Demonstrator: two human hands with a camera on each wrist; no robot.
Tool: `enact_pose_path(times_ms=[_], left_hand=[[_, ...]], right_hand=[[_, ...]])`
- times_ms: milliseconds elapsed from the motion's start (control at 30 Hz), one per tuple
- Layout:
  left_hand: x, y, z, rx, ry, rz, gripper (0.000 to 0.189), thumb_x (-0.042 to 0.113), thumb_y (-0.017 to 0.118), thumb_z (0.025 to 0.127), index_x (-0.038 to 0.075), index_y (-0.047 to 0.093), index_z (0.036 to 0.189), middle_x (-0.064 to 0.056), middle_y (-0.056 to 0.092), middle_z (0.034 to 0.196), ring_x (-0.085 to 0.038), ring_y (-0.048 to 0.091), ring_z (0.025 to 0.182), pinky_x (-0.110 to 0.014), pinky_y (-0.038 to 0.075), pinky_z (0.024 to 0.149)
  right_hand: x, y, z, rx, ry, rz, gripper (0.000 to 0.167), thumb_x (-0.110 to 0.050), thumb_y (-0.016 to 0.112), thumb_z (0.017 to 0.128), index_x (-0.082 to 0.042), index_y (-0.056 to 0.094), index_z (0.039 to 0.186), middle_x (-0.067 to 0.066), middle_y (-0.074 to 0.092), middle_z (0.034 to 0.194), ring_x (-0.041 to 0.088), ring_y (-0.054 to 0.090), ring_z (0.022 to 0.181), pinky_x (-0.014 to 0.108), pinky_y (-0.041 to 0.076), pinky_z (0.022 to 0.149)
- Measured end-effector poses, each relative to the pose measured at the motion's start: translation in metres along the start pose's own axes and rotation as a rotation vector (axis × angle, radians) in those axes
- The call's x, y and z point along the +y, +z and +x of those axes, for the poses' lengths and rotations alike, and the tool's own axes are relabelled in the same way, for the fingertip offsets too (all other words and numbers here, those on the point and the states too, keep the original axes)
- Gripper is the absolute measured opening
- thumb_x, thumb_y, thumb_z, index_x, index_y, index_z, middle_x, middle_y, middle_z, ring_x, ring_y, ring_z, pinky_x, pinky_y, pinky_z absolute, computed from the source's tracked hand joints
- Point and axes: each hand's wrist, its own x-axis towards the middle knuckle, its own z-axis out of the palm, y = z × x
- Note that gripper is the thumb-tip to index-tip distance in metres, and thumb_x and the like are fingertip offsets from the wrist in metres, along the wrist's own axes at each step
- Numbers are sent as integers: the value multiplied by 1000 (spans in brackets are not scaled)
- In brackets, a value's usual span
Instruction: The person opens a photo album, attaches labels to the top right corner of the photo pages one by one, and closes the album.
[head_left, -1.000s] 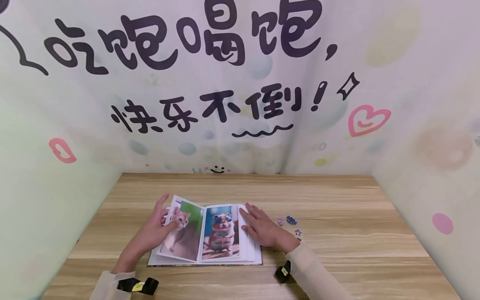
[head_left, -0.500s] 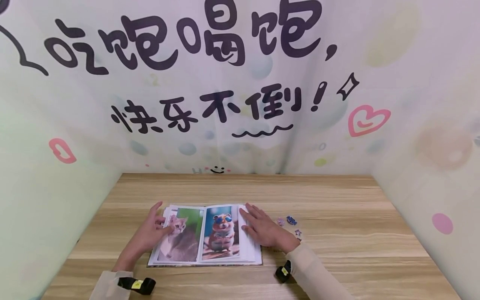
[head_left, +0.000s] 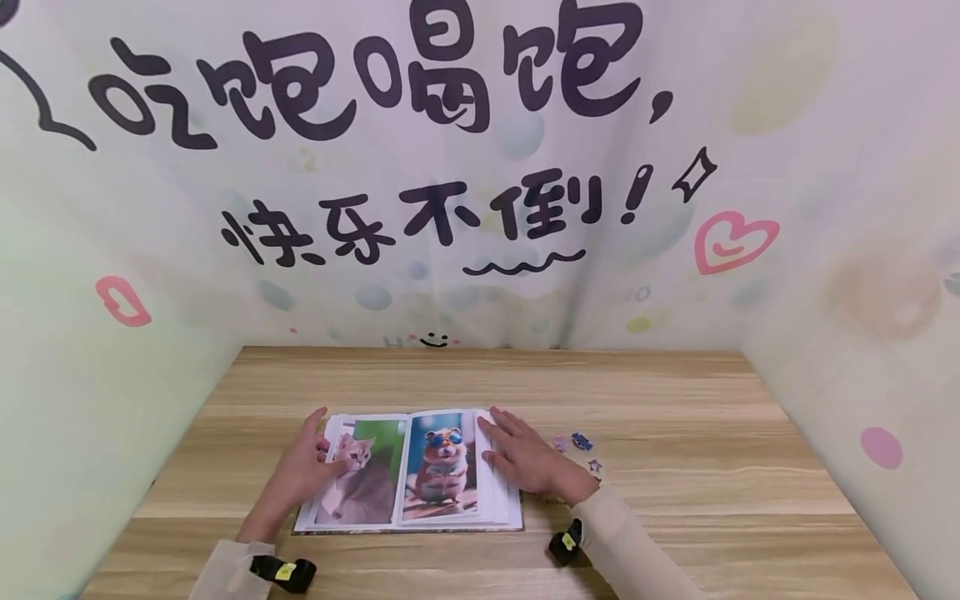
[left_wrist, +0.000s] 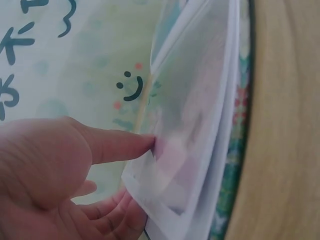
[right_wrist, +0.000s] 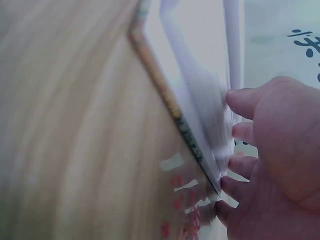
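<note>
An opened photo album (head_left: 400,525) lies on the table, a cat picture (head_left: 367,479) on its left page and a hamster in sunglasses (head_left: 442,467) on its right. My left hand (head_left: 303,462) is at the left edge. Its thumb presses on the cat page in its clear sleeve (left_wrist: 187,120), while the other fingers curl at the page edge, their tips partly hidden. My right hand (head_left: 528,457) rests with spread, fairly straight fingers on the right-hand pages. In the right wrist view its fingertips touch the stacked white pages (right_wrist: 200,65).
Several small charms or stickers, among them a dark blue one (head_left: 581,442) and a star (head_left: 595,465), lie just right of my right hand. The wooden table (head_left: 675,467) reaches back to a printed cloth wall (head_left: 480,308).
The left page with the cat picture was raised and tilted; it has come down flat on the left side, my left hand lowering with it. My right hand stays in place.
</note>
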Motion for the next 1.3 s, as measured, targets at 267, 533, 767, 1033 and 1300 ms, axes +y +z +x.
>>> enact_pose_path(times_ms=[267,533,767,1033,1300], left_hand=[[2,3,0,10,-20,74,94,5,75,81,-5,16,153,-20,54,101,-25,53,83,-31,46,62],[5,3,-2,2,-37,93,91,6,75,84,-4,16,153,-21,54,104,-28,53,88,-31,46,64],[3,3,-2,0,-32,96,89,6,73,85,-5,17,152,-22,54,106,-29,54,90,-32,47,65],[2,4,-2,-3,-39,97,89,7,73,85,-5,16,153,-21,53,107,-30,54,92,-33,48,66],[2,4,-2,-7,-37,89,89,7,73,85,-6,16,153,-21,52,107,-30,54,92,-32,47,66]], right_hand=[[3,-5,-6,29,22,134,57,-30,53,103,-11,36,154,21,15,164,38,11,151,55,22,118],[20,-17,-22,136,51,125,54,-27,59,100,-4,46,147,24,28,158,42,25,146,58,30,114],[44,-27,-45,205,69,103,50,-19,64,97,0,51,141,30,37,151,48,32,140,62,33,110],[58,-33,-63,248,126,87,52,-19,69,94,0,53,140,31,43,146,50,37,135,63,37,106],[66,-34,-70,259,156,66,57,-14,74,88,1,53,139,31,44,144,50,39,134,63,36,107]])
